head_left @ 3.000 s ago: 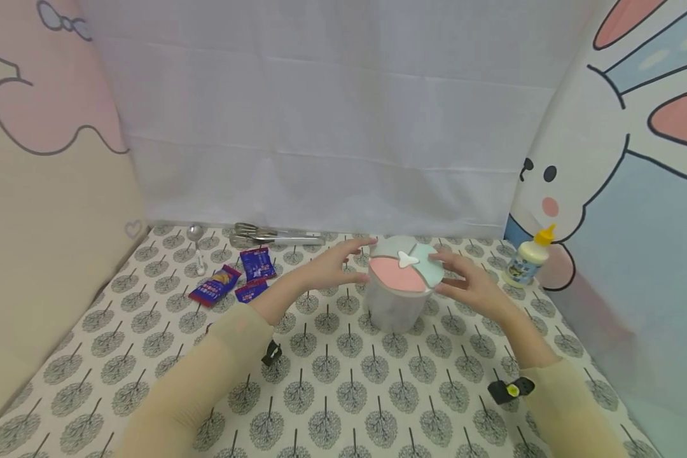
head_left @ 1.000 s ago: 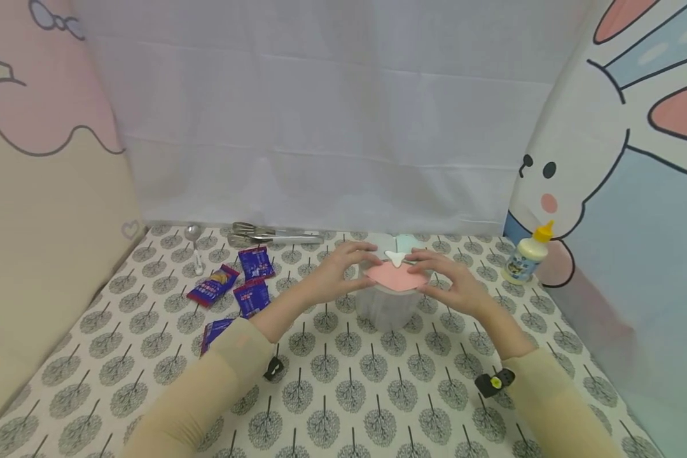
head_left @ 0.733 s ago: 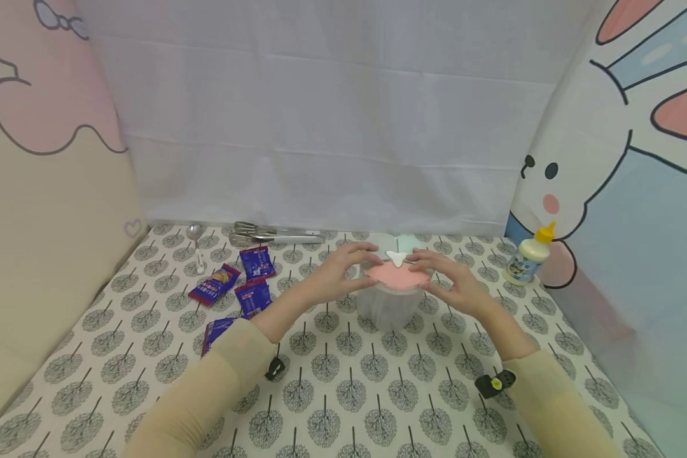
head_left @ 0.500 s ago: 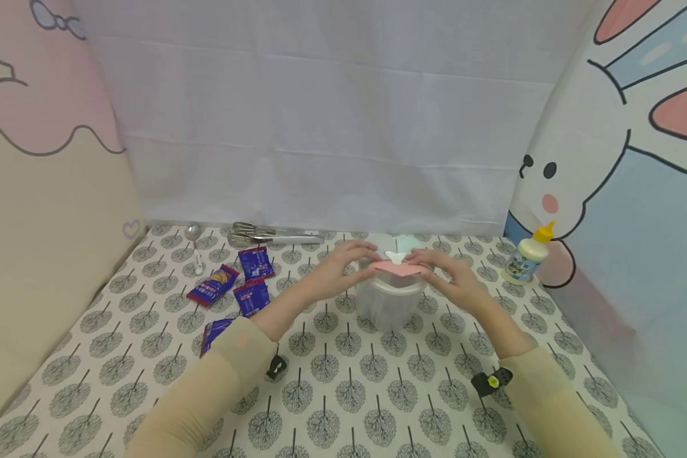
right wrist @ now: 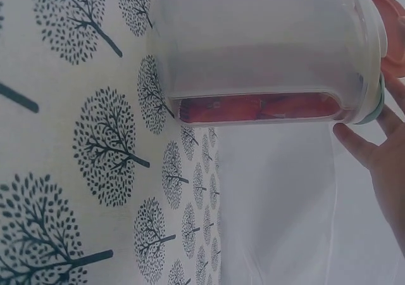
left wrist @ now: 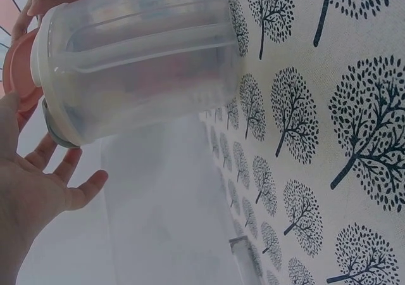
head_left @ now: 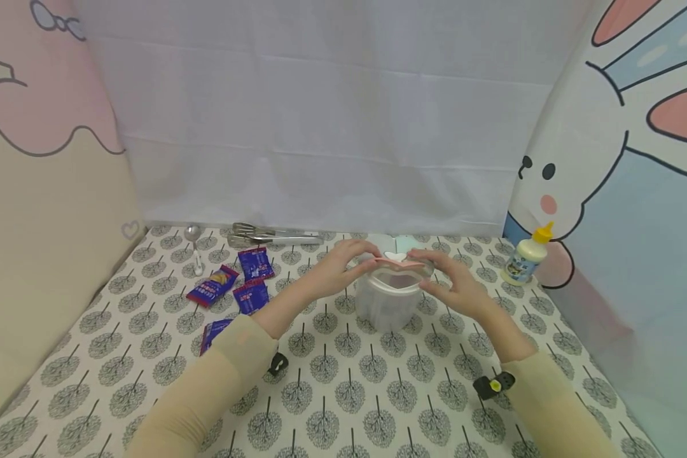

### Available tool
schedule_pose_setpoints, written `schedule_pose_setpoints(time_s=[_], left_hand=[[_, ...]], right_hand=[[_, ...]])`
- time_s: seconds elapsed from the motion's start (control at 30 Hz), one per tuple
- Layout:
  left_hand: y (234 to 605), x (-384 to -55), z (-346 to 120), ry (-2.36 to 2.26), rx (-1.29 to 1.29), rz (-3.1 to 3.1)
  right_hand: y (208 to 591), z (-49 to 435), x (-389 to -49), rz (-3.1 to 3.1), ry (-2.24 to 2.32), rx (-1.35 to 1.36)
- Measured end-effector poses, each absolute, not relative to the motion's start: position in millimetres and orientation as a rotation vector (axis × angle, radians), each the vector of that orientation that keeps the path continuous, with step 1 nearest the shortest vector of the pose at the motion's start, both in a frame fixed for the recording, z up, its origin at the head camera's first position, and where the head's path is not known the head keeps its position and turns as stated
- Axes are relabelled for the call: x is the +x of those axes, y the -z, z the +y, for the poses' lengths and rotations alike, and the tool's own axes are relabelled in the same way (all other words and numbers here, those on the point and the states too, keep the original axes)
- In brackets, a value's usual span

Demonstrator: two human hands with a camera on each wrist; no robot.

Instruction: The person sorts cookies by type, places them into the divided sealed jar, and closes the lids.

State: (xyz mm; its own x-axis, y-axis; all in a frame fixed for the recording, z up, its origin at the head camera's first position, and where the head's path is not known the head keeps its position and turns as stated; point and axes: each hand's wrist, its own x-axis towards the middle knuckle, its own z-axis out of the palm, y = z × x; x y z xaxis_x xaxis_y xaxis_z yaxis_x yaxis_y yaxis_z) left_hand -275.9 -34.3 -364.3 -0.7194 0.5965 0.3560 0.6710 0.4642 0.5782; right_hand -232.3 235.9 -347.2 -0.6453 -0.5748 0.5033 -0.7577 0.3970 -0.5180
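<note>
A round, translucent storage canister [head_left: 386, 305] stands on the table. Its divided lid has a pink flap [head_left: 401, 263], raised at the front over a gap, and grey [head_left: 381, 242] and mint [head_left: 408, 242] flaps behind. My left hand [head_left: 334, 272] pinches the pink flap's left end, its thumb against it; in the left wrist view its other fingers spread near the lid's far rim. My right hand [head_left: 458, 283] lies around the lid's right side, index finger by the flap's end, thumb lower at the front rim. Red packets [right wrist: 253, 107] show through the canister's clear strip.
Several blue snack packets [head_left: 213, 286] lie left, one partly behind the left sleeve. Farther back are a spoon [head_left: 193, 238], metal tongs [head_left: 292, 240] and a whisk-like tool [head_left: 245, 228]. A yellow-capped bottle [head_left: 523, 261] stands right. Fabric walls [head_left: 320, 127] border the tree-patterned tablecloth [head_left: 320, 394].
The canister has turned, bringing the pink flap to the front, and both hands have moved in over the lid. The flap has tilted up from flat, opening a gap; my right thumb has dropped lower.
</note>
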Motion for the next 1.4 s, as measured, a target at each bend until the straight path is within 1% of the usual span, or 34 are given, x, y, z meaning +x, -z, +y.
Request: schedule_pose_setpoints(time_s=[0.3, 0.6, 0.87, 1.0, 1.13, 1.23, 1.4], left_hand=[[362, -278, -32, 1.096, -1.058, -2.639], [364, -279, -33, 1.146, -1.056, -2.648], [371, -277, -41, 1.211, -1.124, -2.63], [371, -274, -60, 1.178, -1.102, -2.671], [364, -273, -93, 1.08, -1.087, -2.742], [363, -273, -122, 0.981, -1.086, -2.809], [376, -276, -171, 0.735, -1.03, -2.928]], right_hand=[[351, 238, -234, -2.228, -1.082, 1.328], [376, 250, -252, -2.436, -1.057, 1.113], [379, 249, -255, -2.478, -1.106, 1.049], [369, 240, -247, -2.491, -1.118, 1.032], [355, 230, -234, -2.5, -1.127, 1.005], [355, 230, -232, -2.504, -1.137, 0.997], [356, 230, -230, -2.506, -1.111, 0.999]])
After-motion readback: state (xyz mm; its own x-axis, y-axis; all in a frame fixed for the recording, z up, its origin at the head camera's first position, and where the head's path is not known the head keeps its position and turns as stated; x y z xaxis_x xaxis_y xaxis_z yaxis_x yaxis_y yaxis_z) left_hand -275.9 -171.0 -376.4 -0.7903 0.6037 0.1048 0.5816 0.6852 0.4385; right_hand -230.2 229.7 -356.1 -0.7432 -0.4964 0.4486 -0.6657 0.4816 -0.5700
